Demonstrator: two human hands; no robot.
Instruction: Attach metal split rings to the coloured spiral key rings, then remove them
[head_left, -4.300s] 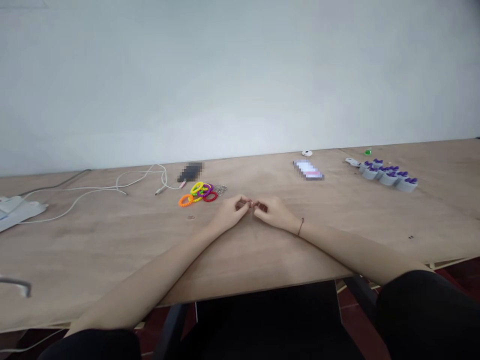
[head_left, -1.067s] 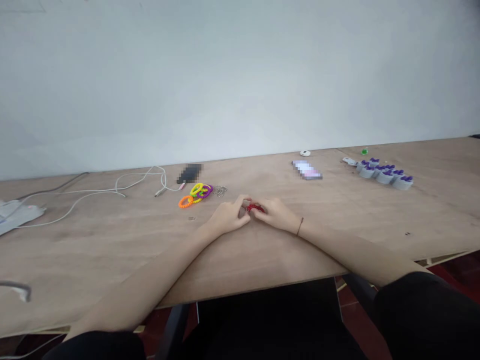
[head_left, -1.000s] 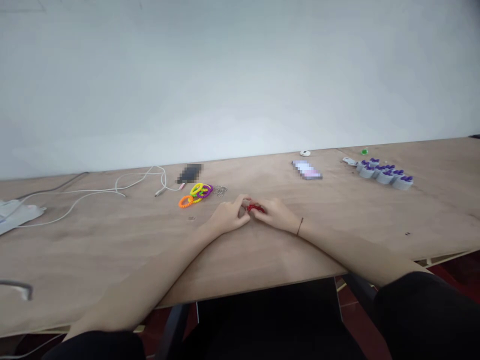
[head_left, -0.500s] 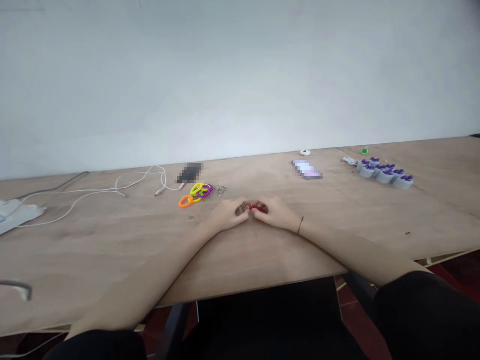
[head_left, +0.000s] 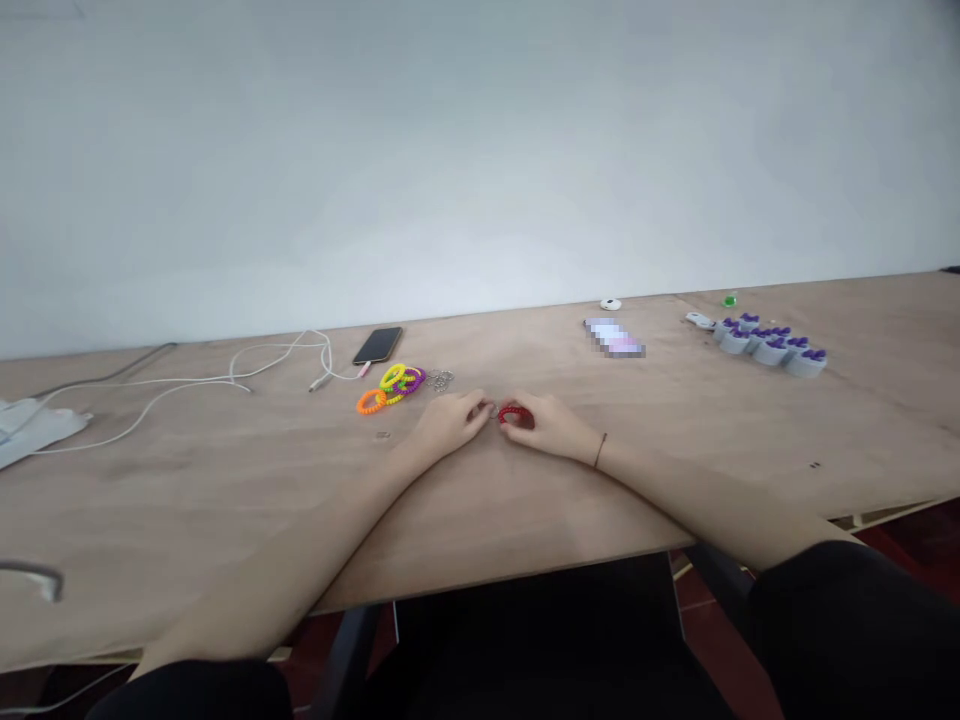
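Note:
My right hand (head_left: pixel 551 425) pinches a red spiral coil band (head_left: pixel 512 411) between thumb and fingers, just above the table. Facing it, my left hand (head_left: pixel 448 422) is closed at the fingertips on a small metal ring (head_left: pixel 493 410), partly hidden by the fingers. The ring and the red band are very close; whether they are linked is too small to tell. Beyond my left hand lies a heap of coil bands (head_left: pixel 394 384) in orange, yellow, green and purple. Beside the heap is a small pile of metal rings (head_left: pixel 440 380).
A black phone (head_left: pixel 378 346) with a white cable (head_left: pixel 292 346) lies at the back left. At the back right are another phone (head_left: pixel 615 338), a white case (head_left: pixel 610 304) and several grey pots with purple tops (head_left: pixel 770 350). A white bag (head_left: pixel 37 428) rests at far left.
My left hand has shifted slightly left, away from my right. The red band shows more of its loop, and the metal ring at my left fingertips is more visible.

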